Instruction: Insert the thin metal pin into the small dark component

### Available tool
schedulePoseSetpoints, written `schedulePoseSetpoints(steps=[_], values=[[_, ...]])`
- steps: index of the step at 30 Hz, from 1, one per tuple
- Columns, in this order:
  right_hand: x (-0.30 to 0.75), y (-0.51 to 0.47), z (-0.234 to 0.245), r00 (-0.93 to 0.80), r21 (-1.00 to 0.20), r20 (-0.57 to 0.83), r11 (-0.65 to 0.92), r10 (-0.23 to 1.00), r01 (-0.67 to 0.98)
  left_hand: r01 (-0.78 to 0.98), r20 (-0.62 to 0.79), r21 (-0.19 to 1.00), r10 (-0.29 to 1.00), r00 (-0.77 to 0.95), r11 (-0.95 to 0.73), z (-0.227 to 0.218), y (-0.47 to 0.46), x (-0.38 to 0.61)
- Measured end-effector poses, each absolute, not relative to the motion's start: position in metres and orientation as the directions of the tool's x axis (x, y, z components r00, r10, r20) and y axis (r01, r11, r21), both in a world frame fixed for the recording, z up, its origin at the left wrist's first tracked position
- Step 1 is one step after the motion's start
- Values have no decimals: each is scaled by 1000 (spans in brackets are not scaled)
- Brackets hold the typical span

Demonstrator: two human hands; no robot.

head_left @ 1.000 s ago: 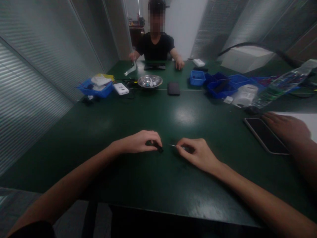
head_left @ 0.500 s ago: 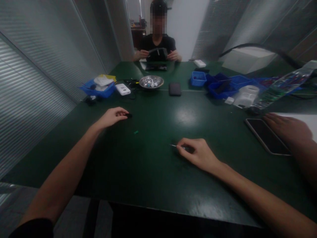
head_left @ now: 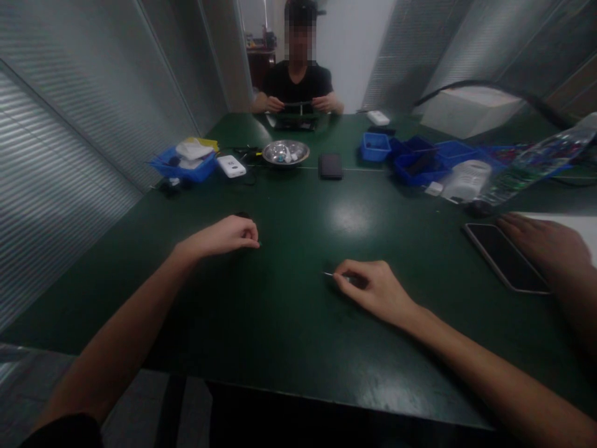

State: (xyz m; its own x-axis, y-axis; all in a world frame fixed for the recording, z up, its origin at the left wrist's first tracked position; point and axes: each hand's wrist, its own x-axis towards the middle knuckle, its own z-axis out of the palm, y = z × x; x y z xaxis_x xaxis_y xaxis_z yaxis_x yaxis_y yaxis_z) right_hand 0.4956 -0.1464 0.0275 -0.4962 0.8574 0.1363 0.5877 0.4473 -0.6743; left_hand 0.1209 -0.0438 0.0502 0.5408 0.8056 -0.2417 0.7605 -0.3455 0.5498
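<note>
Pinching a thin metal tool between thumb and fingers, the right hand sits low at the green table, the slim bright end of the tool pointing toward the left hand. The left hand is well apart from it, farther to the left and a little farther from the near edge, with its fingers curled and its thumb and forefinger tips brought together at a tiny green piece. Whether they grip that piece or only touch it, I cannot tell. Just behind the left knuckles, partly hidden by them, lies a small black part on the tabletop. Beyond the hands stand a metal bowl with small pale items inside, a white power bank to its left and a dark flat rectangle to its right. On the right side, another person's hand rests beside a phone, near a clear plastic bottle that looks slanted. Across the table, a co-worker in a dark top holds a narrow dark strip with both hands.
</note>
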Motion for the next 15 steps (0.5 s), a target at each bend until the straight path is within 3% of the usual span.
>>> schedulePoseSetpoints(steps=[4, 8, 15], values=[[496, -147, 28, -498, -675, 137, 449, 856, 586, 772, -168, 548, 861, 480, -323, 53, -37, 109], [496, -147, 29, -501, -679, 134, 448, 855, 582, 811, 42, 550, 976, 212, -200, 51, -25, 89], [496, -147, 29, -508, -673, 122, 448, 852, 588, 785, 106, 610, 993, 52, -106, 36, -15, 80]])
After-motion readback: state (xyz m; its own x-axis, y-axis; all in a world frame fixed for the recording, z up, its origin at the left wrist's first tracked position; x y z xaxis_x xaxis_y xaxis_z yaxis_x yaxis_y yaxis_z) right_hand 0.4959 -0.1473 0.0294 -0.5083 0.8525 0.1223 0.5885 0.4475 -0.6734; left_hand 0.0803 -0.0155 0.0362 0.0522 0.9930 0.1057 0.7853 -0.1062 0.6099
